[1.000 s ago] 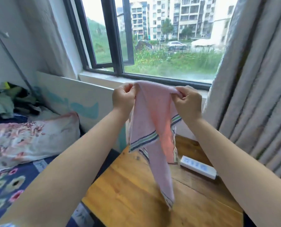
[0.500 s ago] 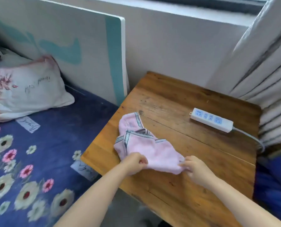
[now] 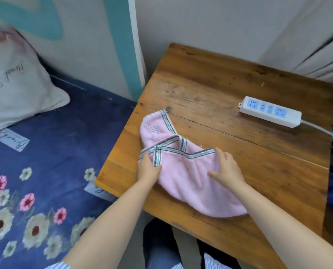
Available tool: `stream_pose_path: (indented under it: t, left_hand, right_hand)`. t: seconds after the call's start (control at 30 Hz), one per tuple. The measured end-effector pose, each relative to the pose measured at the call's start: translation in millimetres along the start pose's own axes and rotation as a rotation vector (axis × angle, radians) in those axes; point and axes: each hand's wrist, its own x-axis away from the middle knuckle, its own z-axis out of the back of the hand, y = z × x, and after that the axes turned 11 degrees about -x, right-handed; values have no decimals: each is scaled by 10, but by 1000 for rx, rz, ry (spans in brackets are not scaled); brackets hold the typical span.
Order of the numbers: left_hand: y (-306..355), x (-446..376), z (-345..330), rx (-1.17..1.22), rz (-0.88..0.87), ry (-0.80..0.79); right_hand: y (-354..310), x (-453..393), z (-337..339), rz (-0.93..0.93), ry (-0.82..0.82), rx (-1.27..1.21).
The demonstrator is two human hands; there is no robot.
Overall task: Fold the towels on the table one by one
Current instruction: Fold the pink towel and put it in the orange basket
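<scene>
A pink towel (image 3: 183, 177) with striped grey-blue borders lies folded over itself on the wooden table (image 3: 229, 90), near its left front edge. My left hand (image 3: 148, 168) pinches the towel's striped left corner between thumb and fingers. My right hand (image 3: 226, 168) lies flat on the towel's right part with fingers spread, pressing it down. The towel's near right end runs under my right forearm.
A white power strip (image 3: 269, 111) with blue sockets lies at the table's right, its cable running off the right edge. A bed with a blue floral sheet (image 3: 35, 191) and a pale pillow (image 3: 12, 84) is left of the table. Curtain (image 3: 325, 45) hangs at the back right.
The towel went from being held up at the window to lying on the table. Since half a second ago my hands moved from its near edge up onto it, the right hand opening flat.
</scene>
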Motion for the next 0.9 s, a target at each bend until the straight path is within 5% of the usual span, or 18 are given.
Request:
stream_pose_path:
  t: [0.2,0.4,0.53,0.6,0.8,0.9]
  left_hand:
    - [-253,-78,344,91,-425,-239]
    - [-882,-141,544,-614,-504,-716]
    - [-912,-78,466,-742,-519,-630]
    - [-731,-35,447,-596,-556,-448]
    - [-29,-110,256,-213,-585,-165]
    - [222,-238,104,-91,-456,-138]
  right_hand:
    - [-298,258,-89,101,183,-217]
    - [-333,970,-420,-57,-402,-2]
    - [-277,1246,-686,-173,-607,-35]
    - [-232,1238,-716,-196,-521,-111]
    - [-69,561,-446,-211,308,-154]
    - [80,212,-349,-442,401,-219]
